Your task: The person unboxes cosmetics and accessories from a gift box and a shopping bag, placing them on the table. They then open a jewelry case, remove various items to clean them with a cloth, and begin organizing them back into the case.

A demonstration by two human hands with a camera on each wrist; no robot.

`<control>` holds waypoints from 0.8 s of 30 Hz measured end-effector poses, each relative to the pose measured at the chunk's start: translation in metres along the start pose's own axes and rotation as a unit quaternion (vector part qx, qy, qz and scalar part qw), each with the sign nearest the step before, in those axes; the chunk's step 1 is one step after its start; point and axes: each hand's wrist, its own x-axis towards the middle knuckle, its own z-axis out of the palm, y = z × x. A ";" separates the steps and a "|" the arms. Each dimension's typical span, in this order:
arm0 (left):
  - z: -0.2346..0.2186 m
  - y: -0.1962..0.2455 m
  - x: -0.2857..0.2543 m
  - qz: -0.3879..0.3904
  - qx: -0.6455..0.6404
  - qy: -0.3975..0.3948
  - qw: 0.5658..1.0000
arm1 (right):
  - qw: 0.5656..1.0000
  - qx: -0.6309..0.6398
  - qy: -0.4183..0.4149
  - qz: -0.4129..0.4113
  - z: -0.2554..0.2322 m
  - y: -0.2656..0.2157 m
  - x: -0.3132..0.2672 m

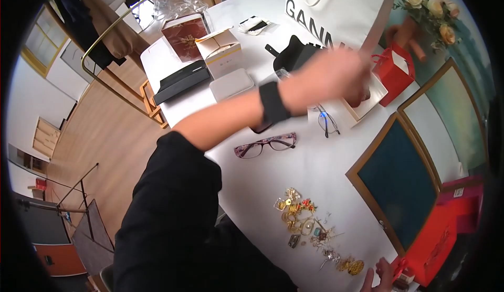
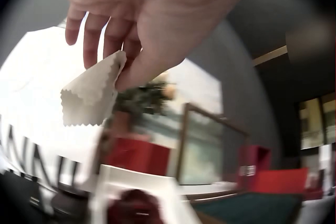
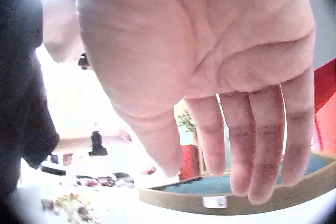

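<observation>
In the left wrist view the left hand (image 2: 152,19) pinches a small pale cloth with zigzag edges (image 2: 89,95) between thumb and fingers. It is held above a white open box (image 2: 173,198) with a dark red item (image 2: 135,208) inside. In the head view the left hand (image 1: 336,77), blurred, reaches across the table over that box (image 1: 374,100). The right hand (image 1: 382,276) is low at the table's near edge, beside a pile of jewellery (image 1: 307,221), fingers extended and holding nothing; the right wrist view shows the palm (image 3: 205,50) with fingers loosely straight.
Patterned glasses (image 1: 266,145) and thin-framed glasses (image 1: 326,121) lie on the table. A grey case (image 1: 231,85), black box (image 1: 181,82), white box (image 1: 219,53) and brown-red box (image 1: 185,36) stand left. A large white bag (image 1: 341,8), red bag (image 1: 394,74) and framed blue board (image 1: 401,182) are right.
</observation>
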 end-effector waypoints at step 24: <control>0.093 0.172 -0.155 -0.015 -0.397 -0.281 0.873 | 0.845 0.526 0.033 0.093 0.068 -0.025 -0.062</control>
